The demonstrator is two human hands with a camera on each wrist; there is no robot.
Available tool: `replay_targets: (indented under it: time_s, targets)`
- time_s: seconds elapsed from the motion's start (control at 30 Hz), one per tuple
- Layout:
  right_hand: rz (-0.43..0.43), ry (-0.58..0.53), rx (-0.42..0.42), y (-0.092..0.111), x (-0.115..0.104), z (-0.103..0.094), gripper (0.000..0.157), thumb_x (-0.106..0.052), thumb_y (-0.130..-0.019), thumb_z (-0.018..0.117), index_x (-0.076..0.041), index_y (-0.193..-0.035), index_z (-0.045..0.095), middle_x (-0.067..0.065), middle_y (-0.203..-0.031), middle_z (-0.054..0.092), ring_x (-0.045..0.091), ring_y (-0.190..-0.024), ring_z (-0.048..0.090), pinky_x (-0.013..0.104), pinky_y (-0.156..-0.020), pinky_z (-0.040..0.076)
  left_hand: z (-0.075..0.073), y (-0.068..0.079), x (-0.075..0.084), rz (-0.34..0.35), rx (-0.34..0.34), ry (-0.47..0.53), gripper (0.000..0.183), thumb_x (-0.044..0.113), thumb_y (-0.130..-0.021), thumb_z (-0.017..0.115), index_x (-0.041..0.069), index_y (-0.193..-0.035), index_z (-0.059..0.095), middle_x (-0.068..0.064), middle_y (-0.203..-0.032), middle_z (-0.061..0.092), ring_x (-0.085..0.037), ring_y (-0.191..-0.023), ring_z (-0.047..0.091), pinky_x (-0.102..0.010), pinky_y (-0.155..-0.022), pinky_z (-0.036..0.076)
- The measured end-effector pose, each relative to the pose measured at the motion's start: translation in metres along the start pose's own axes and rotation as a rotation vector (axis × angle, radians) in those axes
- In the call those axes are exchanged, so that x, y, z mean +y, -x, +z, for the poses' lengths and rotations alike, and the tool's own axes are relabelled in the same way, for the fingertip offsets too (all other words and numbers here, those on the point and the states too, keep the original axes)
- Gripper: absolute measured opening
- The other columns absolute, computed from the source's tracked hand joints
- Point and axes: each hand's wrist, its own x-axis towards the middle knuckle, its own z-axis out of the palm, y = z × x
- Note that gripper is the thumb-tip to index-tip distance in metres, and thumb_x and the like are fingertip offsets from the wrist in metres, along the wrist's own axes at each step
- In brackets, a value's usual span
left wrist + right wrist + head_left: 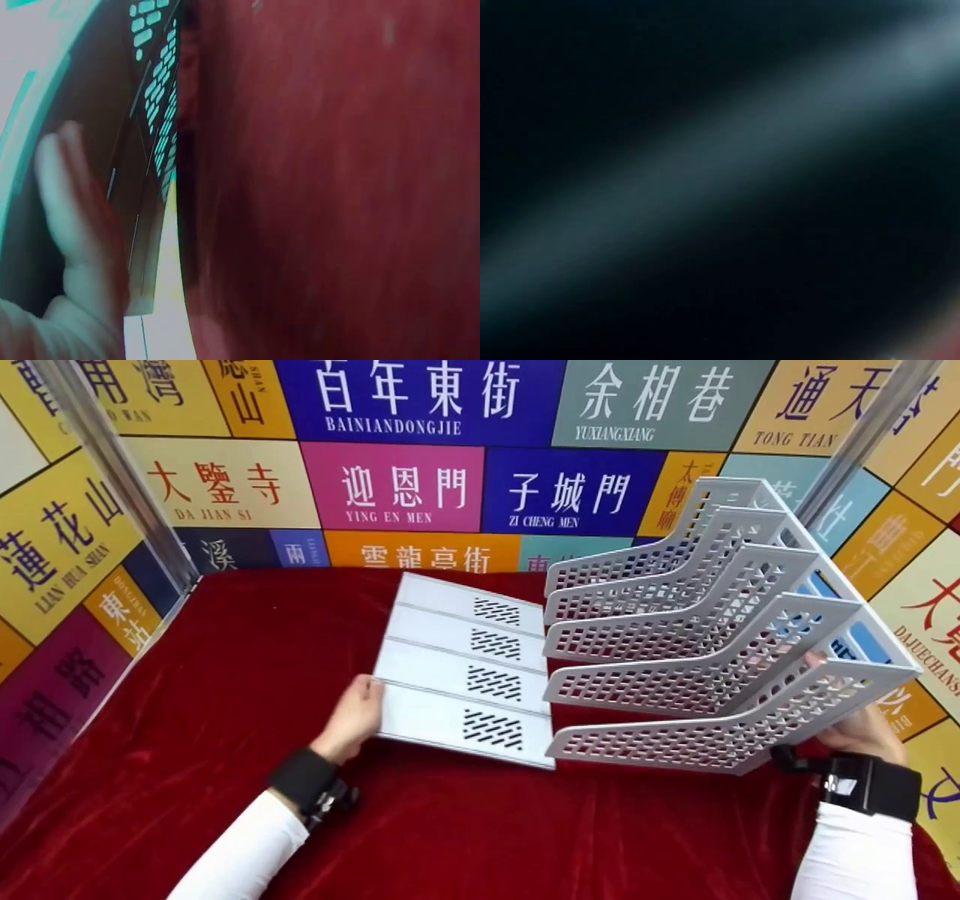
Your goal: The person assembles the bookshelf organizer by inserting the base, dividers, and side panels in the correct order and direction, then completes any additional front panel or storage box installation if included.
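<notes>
The left hand [352,716] is gripping the near part of the white panel's [442,656] left edge, and in the left wrist view its fingers are lying along the panel's shaded face. The right hand [862,731] is grasping the grey rack [675,682] at its tall back end, mostly hiding behind it; the right wrist view is showing only a dark blur, so exactly how those fingers are bending I cannot tell. Between the hands, the panel is tilting slightly, its slotted patches facing up, and its right edge is running just beside the low front ends of the rack's five dividers; whether the two are touching or joined is not showing clearly. Handling this well is probably calling for both hands working at one height, the left keeping the thin panel from bowing and the right bearing the rack's greater bulk from behind. Since the panel's seams and long edges are seemingly matching the dividers in number, lining them up squarely before pressing should be sparing the plastic; forcing one corner first would be risking a twist. Beyond, red cloth [465,817] is covering the counter, and a colourful sign wall [390,487] is standing behind.
</notes>
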Motion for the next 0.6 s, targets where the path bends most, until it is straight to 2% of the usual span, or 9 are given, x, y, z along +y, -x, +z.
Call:
replay_targets:
  time_s: [0.07, 0.13, 0.2, 0.23, 0.33, 0.4, 0.5, 0.57, 0.6]
  targets:
    - [0.000, 0.035, 0.024, 0.002, -0.002, -0.002, 0.038, -0.014, -0.110, 0.028, -0.006, -0.130, 0.060, 0.015, -0.116, 0.072, 0.026, -0.097, 0.074, 0.037, -0.081, 0.061, 0.006, 0.002, 0.003, -0.031, -0.081, 0.010, 0.033, 0.018, -0.107, 0.034, -0.008, -0.125, 0.045, -0.018, -0.103, 0.055, -0.019, -0.081, 0.059, -0.028, -0.064, 0.055]
    - [0.030, 0.049, 0.039, 0.004, -0.004, -0.003, 0.038, -0.017, -0.110, 0.029, -0.008, -0.132, 0.059, 0.014, -0.117, 0.072, 0.027, -0.098, 0.074, 0.038, -0.081, 0.061, 0.008, 0.005, 0.004, -0.062, -0.165, -0.023, 0.034, 0.018, -0.106, 0.036, -0.008, -0.126, 0.042, -0.020, -0.102, 0.055, -0.019, -0.073, 0.063, -0.030, -0.059, 0.059]
    - [0.058, 0.063, 0.051, 0.005, -0.005, -0.004, 0.037, -0.018, -0.110, 0.030, -0.012, -0.134, 0.057, 0.013, -0.119, 0.072, 0.027, -0.100, 0.074, 0.039, -0.082, 0.061, 0.006, 0.009, 0.004, -0.059, -0.232, -0.126, 0.030, 0.017, -0.103, 0.042, -0.008, -0.119, 0.046, -0.019, -0.095, 0.056, -0.021, -0.062, 0.064, -0.033, -0.052, 0.060]
    - [0.079, 0.055, 0.048, 0.005, -0.005, -0.005, 0.037, -0.018, -0.110, 0.029, -0.013, -0.135, 0.055, 0.013, -0.119, 0.071, 0.027, -0.101, 0.073, 0.040, -0.084, 0.061, 0.005, 0.010, 0.004, -0.039, -0.252, -0.213, 0.027, 0.017, -0.102, 0.045, -0.007, -0.112, 0.050, -0.018, -0.089, 0.058, -0.021, -0.057, 0.064, -0.032, -0.050, 0.059]
    - [0.134, 0.001, 0.032, 0.004, -0.006, -0.008, 0.038, -0.020, -0.110, 0.026, -0.012, -0.134, 0.055, 0.013, -0.118, 0.071, 0.028, -0.102, 0.072, 0.042, -0.085, 0.059, 0.001, 0.012, 0.004, 0.070, -0.227, -0.552, 0.023, 0.020, -0.097, 0.056, 0.001, -0.085, 0.059, -0.011, -0.072, 0.058, -0.019, -0.054, 0.059, -0.031, -0.048, 0.051]
    - [0.132, -0.024, 0.008, 0.003, -0.005, -0.011, 0.039, -0.020, -0.111, 0.025, -0.011, -0.135, 0.055, 0.014, -0.118, 0.071, 0.028, -0.100, 0.072, 0.041, -0.084, 0.059, 0.002, 0.012, 0.006, 0.144, -0.171, -0.752, 0.027, 0.023, -0.095, 0.061, 0.003, -0.077, 0.062, -0.011, -0.070, 0.062, -0.025, -0.061, 0.063, -0.036, -0.053, 0.051]
    - [0.077, 0.003, -0.018, 0.000, -0.003, -0.014, 0.039, -0.019, -0.110, 0.028, -0.014, -0.141, 0.053, 0.012, -0.118, 0.071, 0.025, -0.096, 0.073, 0.036, -0.080, 0.060, 0.009, 0.013, 0.016, 0.203, -0.091, -0.939, 0.031, 0.030, -0.094, 0.064, 0.001, -0.087, 0.069, -0.016, -0.086, 0.067, -0.035, -0.081, 0.068, -0.047, -0.064, 0.056]
    - [0.046, 0.007, -0.068, -0.002, -0.002, -0.016, 0.042, -0.018, -0.110, 0.027, -0.016, -0.146, 0.049, 0.013, -0.119, 0.071, 0.023, -0.095, 0.074, 0.034, -0.079, 0.061, 0.017, 0.015, 0.024, 0.226, -0.098, -0.998, 0.038, 0.037, -0.093, 0.067, 0.001, -0.103, 0.070, -0.021, -0.100, 0.068, -0.041, -0.095, 0.068, -0.055, -0.073, 0.058]
    - [0.035, 0.011, -0.089, -0.003, -0.001, -0.017, 0.043, -0.017, -0.110, 0.027, -0.017, -0.148, 0.047, 0.013, -0.122, 0.070, 0.023, -0.096, 0.074, 0.033, -0.079, 0.061, 0.022, 0.017, 0.028, 0.234, -0.129, -1.017, 0.045, 0.042, -0.092, 0.068, 0.001, -0.111, 0.068, -0.022, -0.107, 0.067, -0.043, -0.101, 0.066, -0.056, -0.077, 0.058]
